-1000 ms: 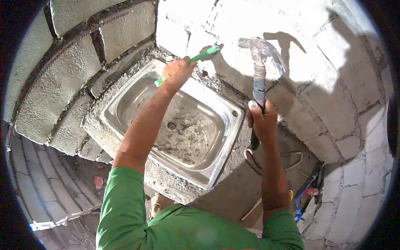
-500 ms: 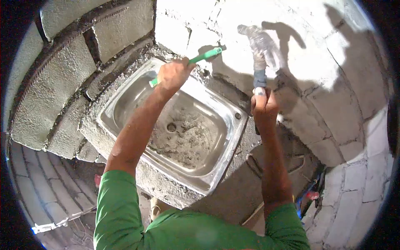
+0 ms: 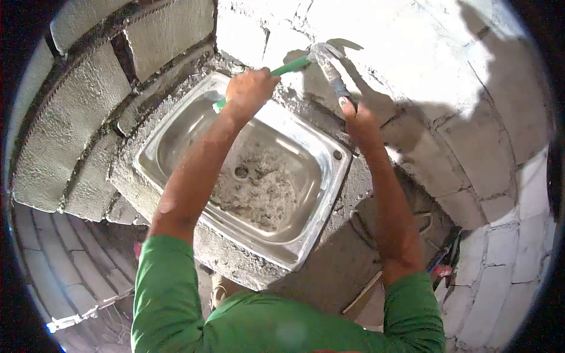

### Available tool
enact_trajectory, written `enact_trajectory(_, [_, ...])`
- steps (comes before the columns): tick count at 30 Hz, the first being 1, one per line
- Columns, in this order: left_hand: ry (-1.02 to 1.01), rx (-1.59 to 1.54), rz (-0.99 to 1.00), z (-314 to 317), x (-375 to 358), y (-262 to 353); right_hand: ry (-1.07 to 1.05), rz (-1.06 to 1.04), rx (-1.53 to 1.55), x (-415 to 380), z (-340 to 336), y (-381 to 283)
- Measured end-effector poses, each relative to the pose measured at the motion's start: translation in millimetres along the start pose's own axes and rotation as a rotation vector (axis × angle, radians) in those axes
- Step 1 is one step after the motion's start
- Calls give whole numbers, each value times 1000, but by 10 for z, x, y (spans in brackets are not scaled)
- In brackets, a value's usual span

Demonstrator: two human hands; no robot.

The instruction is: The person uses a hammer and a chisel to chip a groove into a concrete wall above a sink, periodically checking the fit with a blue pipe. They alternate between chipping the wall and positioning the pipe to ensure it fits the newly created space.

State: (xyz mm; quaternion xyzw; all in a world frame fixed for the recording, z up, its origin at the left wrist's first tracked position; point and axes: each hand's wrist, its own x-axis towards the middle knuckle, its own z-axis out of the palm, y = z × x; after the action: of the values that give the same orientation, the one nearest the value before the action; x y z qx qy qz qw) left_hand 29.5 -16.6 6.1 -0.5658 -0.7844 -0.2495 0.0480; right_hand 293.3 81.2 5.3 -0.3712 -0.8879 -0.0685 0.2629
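Observation:
My left hand [image 3: 250,91] is wrapped round a green rod-like tool [image 3: 288,66], held slantwise over the back rim of a steel sink [image 3: 235,250]. One light-coloured end of it shows below the fist. My right hand [image 3: 360,120] grips a hammer [image 3: 331,69] by its dark-wrapped handle. Dusty and pale, the hammer head overlaps the upper right end of the green tool, close to the wall. Loose mortar crumbs and dust lie in the basin round the drain hole [image 3: 241,172].
Rough masonry surrounds the sink, with a brightly lit wall [image 3: 406,59] behind and big blocks [image 3: 76,112] at left. Rubbly mortar [image 3: 235,267] edges the sink's front. A bent rod [image 3: 362,291] and a red object [image 3: 441,270] lie low at right.
The hammer has swung left and down from the right, its head now at the green tool's upper end. My left hand and the green tool have hardly shifted.

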Motion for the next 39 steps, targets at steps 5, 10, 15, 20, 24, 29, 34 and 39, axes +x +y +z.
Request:
enact_trajectory(5, [14, -26, 22, 156, 3, -75, 149, 254, 740, 18, -295, -223])
enact_trajectory(10, [37, -39, 27, 226, 10, -79, 126, 285, 464, -22, -96, -102])
enact_trajectory(15, [-32, 21, 18, 102, -49, -19, -155, 425, 321, 63, -133, -142])
enact_trajectory(20, [-531, -558, -147, 183, -256, -495, -78, 373, 435, -364, -231, 151])
enact_trajectory(24, [-63, -300, -113, 313, -262, -484, -71, 417, 626, -480, -290, 96])
enact_trajectory(29, [91, -168, -156, 367, -282, -280, -5, 430, 690, -487, -428, -19])
enact_trajectory(34, [272, -77, -6, 598, -371, -301, 87, 214, 469, -504, -619, -93])
enact_trajectory(39, [320, 55, 63, 797, -366, -372, 170, -7, 233, -563, -123, 334])
